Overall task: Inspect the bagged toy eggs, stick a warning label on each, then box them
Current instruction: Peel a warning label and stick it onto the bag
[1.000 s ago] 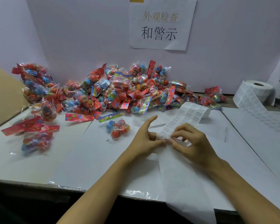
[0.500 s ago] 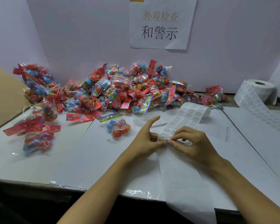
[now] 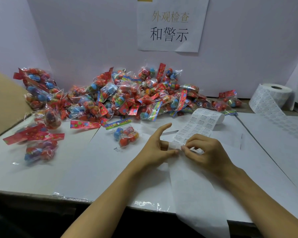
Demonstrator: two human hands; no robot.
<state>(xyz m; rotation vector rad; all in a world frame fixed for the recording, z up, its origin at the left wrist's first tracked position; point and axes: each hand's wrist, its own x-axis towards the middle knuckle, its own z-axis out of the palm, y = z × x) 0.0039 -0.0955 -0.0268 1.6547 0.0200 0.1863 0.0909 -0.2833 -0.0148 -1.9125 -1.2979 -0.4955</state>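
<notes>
Barely anything has shifted since a second ago: the label strip [image 3: 199,125] is still being worked by both hands, the right hand [image 3: 207,154] pinching a label at its near edge, the left hand [image 3: 157,149] pinching the backing with thumb and a finger, index raised. One egg bag [image 3: 126,134] lies just left of them, the big pile [image 3: 127,97] against the back wall, more bags [image 3: 38,143] scattered far left. White paper covers the table [image 3: 76,169]. A sign [image 3: 170,26] reads 外观检查 和警示. A label roll [image 3: 273,97] sits far right, cardboard [image 3: 5,100] at left.
</notes>
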